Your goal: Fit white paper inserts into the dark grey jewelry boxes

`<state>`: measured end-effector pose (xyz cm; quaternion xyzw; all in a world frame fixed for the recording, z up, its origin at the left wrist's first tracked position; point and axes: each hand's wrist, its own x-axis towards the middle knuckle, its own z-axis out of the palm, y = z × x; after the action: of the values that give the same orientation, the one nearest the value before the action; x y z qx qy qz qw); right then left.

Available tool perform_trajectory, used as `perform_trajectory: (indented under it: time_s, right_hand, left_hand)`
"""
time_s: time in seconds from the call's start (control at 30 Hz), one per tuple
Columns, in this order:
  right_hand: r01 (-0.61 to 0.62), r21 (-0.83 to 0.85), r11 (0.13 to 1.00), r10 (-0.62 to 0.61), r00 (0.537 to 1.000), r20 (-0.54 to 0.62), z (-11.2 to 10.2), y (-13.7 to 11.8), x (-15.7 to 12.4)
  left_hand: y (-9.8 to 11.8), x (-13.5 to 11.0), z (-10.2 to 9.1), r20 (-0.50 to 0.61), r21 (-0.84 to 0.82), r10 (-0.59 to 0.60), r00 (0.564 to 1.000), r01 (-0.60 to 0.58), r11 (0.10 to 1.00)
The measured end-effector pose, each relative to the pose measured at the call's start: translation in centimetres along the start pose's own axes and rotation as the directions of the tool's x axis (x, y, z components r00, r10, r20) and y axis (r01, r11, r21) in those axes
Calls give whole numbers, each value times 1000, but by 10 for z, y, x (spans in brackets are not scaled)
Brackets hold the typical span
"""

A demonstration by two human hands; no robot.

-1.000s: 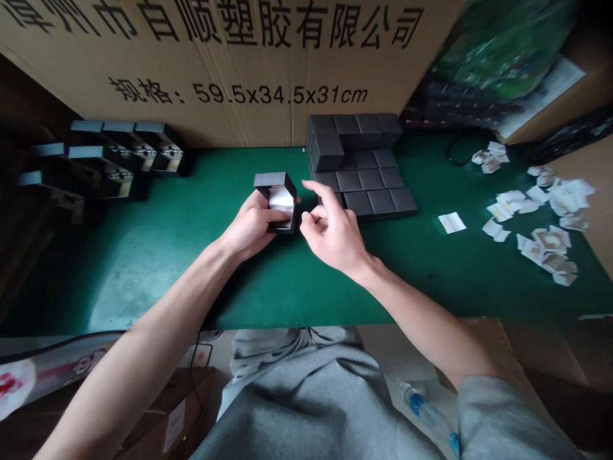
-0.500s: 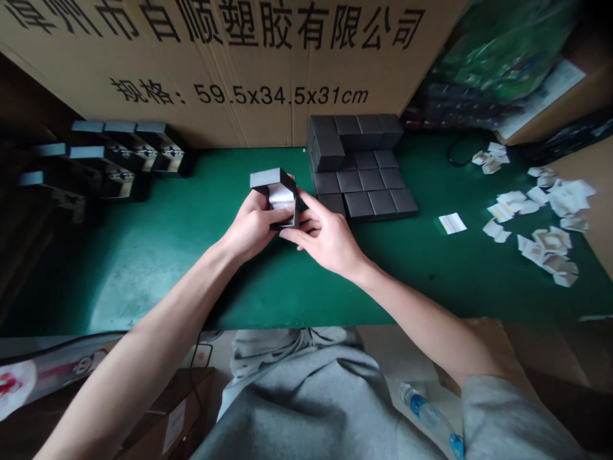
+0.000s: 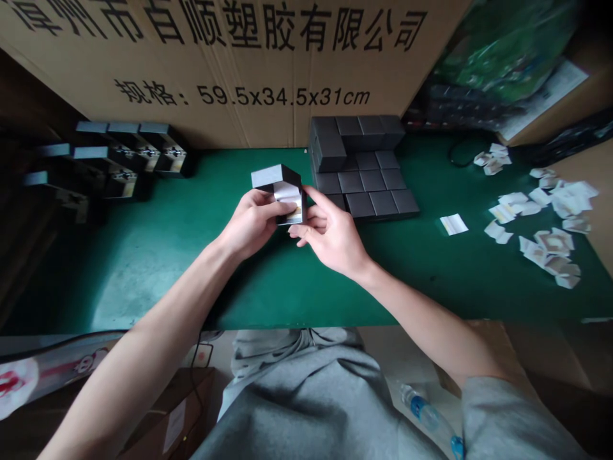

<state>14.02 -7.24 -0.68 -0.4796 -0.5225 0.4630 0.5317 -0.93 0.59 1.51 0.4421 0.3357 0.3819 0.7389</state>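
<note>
A small dark grey box [image 3: 269, 176], its hinged lid raised, is held above the green tabletop. Inside it shows a white lining [image 3: 286, 191] with a yellowish patch low down. My left hand [image 3: 253, 223] grips the box from the left, the thumb reaching into it and pressing on the lining. At the box's right side, my right hand [image 3: 335, 237] has its index finger along the wall and its thumb by the lower front corner. The fingers of my left hand behind the box are hidden.
Closed dark boxes [image 3: 368, 182] are stacked right of my hands. Several open boxes [image 3: 129, 160] stand at the left. White paper pieces [image 3: 550, 246] lie scattered at the right, one flat piece [image 3: 454, 224] apart. A large carton [image 3: 239, 121] rises behind the green table [image 3: 383, 281].
The box has shifted slightly right and tipped, so more of its inside shows. My left thumb has slid further right across the lining. My right hand has moved slightly right with the box.
</note>
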Motion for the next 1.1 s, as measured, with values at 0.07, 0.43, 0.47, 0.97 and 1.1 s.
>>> perform_trajectory:
  time_s: [0.07, 0.43, 0.47, 0.97, 1.1]
  right_hand:
    - [-12, -7, 1000, 12, 1000, -11, 0, 2, 0]
    - [7, -19, 1000, -8, 1000, -23, 1, 6, 4]
    - [14, -19, 1000, -14, 1000, -24, 1, 6, 4]
    - [22, -77, 997, -25, 999, -38, 8, 6, -3]
    - [9, -47, 999, -12, 998, -61, 7, 7, -1]
  left_hand:
    - [-1, 1, -2, -4, 16, -7, 1000, 7, 1000]
    - [2, 0, 7, 18, -47, -53, 998, 54, 997]
    - [2, -1, 8, 17, -51, -58, 998, 59, 997]
    - [0, -6, 11, 111, -67, -119, 987, 127, 990]
    - [3, -7, 13, 92, -107, -95, 991, 105, 989]
